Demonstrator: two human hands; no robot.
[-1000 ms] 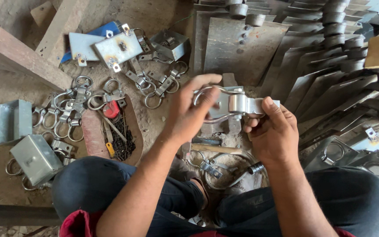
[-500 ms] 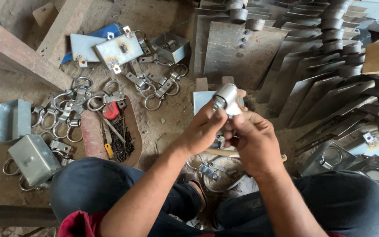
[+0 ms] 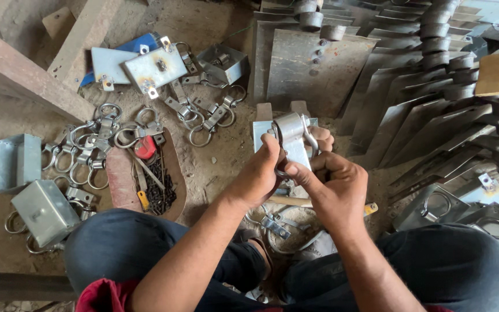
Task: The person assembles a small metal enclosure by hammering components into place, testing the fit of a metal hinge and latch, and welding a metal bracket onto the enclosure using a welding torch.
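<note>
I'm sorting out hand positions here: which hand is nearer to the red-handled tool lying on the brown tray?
Left. The left hand grips the metal clamp just right of the brown tray holding the red-handled tool. The right hand sits farther right, beyond the left.

Two hands, left hand (image 3: 258, 176) and right hand (image 3: 333, 188), on one metal clamp piece (image 3: 291, 138). Two closed galvanised boxes (image 3: 38, 211) on the floor at left. One red-handled tool (image 3: 144, 147). One wooden block (image 3: 491, 74) at right. Loose ring clamps (image 3: 96, 141): too tangled to count.
</note>
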